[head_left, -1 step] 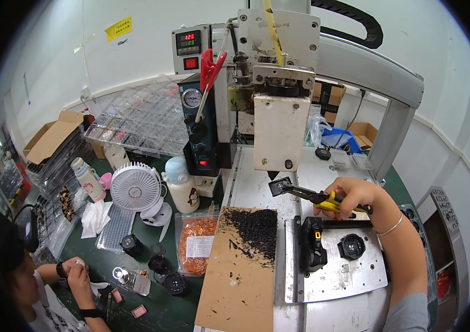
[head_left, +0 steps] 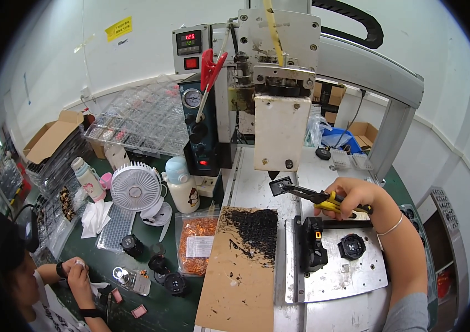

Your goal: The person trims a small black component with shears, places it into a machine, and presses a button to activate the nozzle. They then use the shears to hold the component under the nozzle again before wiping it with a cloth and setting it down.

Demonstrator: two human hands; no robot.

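My right hand (head_left: 359, 195) is closed round the yellow handles of a pair of pliers (head_left: 310, 193). At the tips of the pliers is a small dark square piece (head_left: 280, 187), just below the dark nozzle (head_left: 273, 175) of the dispensing machine (head_left: 280, 133). My right forearm comes in from the lower right, a bracelet at the wrist. Below the hand, on the metal plate (head_left: 365, 271), stand a black block-shaped fixture (head_left: 315, 246) with an orange mark and a round black watch-like case (head_left: 351, 247). My left hand is out of view.
Left of the plate lies a cardboard sheet (head_left: 235, 299) bearing a heap of black scraps (head_left: 251, 229). Beside it are a bag of orange rings (head_left: 195, 235), a white fan (head_left: 135, 188) and a bottle (head_left: 182, 191). At the lower left, another person's hands (head_left: 77, 274) are together.
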